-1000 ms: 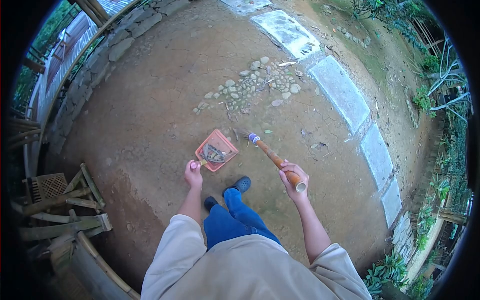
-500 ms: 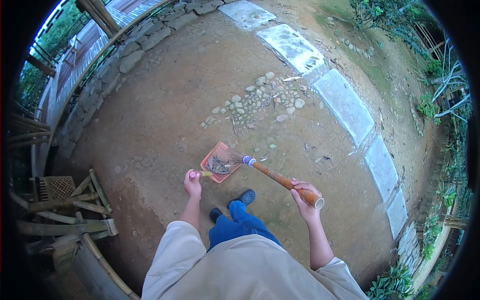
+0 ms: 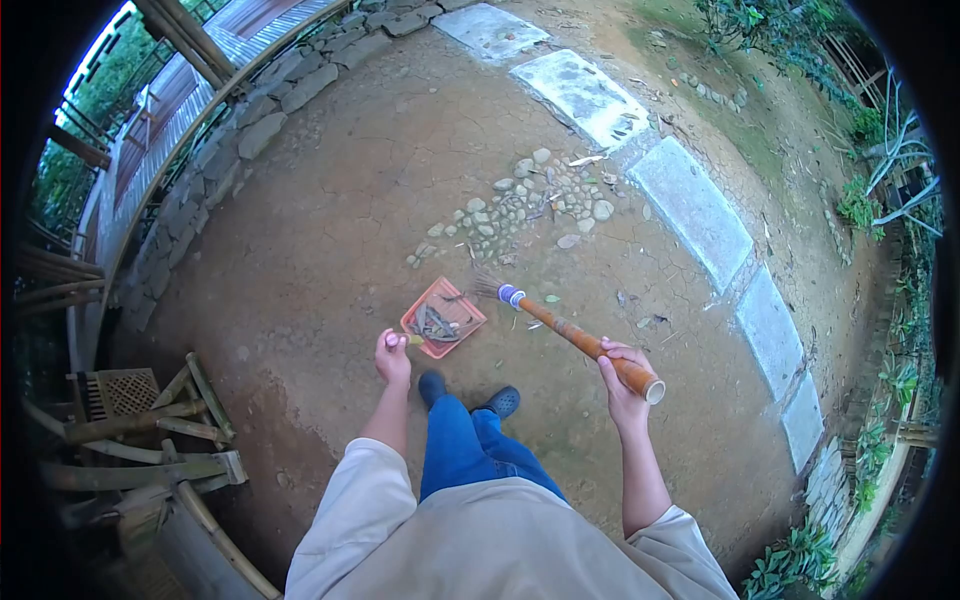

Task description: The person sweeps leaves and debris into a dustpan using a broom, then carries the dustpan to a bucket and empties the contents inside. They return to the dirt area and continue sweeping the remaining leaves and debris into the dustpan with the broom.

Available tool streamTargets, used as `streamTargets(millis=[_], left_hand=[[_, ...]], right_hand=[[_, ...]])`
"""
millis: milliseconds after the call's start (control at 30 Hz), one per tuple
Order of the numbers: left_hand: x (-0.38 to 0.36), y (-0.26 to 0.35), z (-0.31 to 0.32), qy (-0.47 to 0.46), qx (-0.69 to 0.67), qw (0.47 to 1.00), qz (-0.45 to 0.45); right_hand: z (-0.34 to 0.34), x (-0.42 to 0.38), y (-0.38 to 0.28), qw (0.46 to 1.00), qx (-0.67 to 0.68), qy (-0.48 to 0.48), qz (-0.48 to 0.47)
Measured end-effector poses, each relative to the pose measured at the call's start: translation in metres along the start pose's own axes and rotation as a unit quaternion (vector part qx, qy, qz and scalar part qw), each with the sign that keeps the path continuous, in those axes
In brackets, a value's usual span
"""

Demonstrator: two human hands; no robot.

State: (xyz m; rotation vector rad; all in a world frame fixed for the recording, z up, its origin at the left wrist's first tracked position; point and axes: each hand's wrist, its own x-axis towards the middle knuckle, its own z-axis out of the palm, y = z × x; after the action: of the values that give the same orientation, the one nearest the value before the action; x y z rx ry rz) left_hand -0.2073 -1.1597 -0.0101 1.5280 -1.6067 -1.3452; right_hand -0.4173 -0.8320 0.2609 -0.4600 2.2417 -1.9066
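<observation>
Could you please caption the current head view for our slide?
Left hand holding a dustpan of dry leaves, right hand gripping a bamboo-handled broom.

Dustpan (image 3: pixel 440 295): on the ground, clock centre, 12 straight ahead
Leaves (image 3: pixel 432 325): in the dustpan
Left hand (image 3: pixel 393 358): at 8, on the dustpan's handle
Broom (image 3: pixel 565 331): bristles at 2, near the rim, handle running toward 4
Right hand (image 3: pixel 625 378): around the broom's handle
Stones (image 3: pixel 522 205): at 1
Slabs (image 3: pixel 692 210): curving from 12 to nearly 4
Shoes (image 3: pixel 502 402): at 5 and 6
Bamboo furniture (image 3: pixel 140 472): at 8, well apart
</observation>
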Motion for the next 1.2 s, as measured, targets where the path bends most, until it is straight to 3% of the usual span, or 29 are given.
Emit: streamTargets(millis=[433, 533, 667, 900, 1033, 1200], left_hand=[[0.077, 0.007, 0.005, -0.066, -0.041, 0.997, 0.008], [0.093, 0.008, 0.006, -0.072, -0.021, 0.997, 0.003], [0.121, 0.001, 0.009, -0.078, 0.002, 0.997, 0.025], [0.145, -0.004, 0.007, -0.080, 0.087, 0.993, -0.021], [0.151, 0.002, 0.003, -0.096, 0.184, 0.977, -0.037], [0.149, -0.004, -0.009, -0.107, 0.236, 0.965, -0.026]], right_hand=[[0.064, 0.037, 0.010, 0.996, -0.012, 0.087, -0.004], [0.091, 0.047, 0.020, 0.993, -0.079, 0.090, -0.005], [0.132, 0.065, 0.043, 0.991, -0.111, 0.062, -0.031], [0.190, 0.071, 0.055, 0.980, -0.173, -0.050, -0.086], [0.198, 0.048, 0.035, 0.984, -0.156, -0.087, -0.005], [0.193, 0.026, 0.010, 0.982, -0.136, -0.129, 0.002]])
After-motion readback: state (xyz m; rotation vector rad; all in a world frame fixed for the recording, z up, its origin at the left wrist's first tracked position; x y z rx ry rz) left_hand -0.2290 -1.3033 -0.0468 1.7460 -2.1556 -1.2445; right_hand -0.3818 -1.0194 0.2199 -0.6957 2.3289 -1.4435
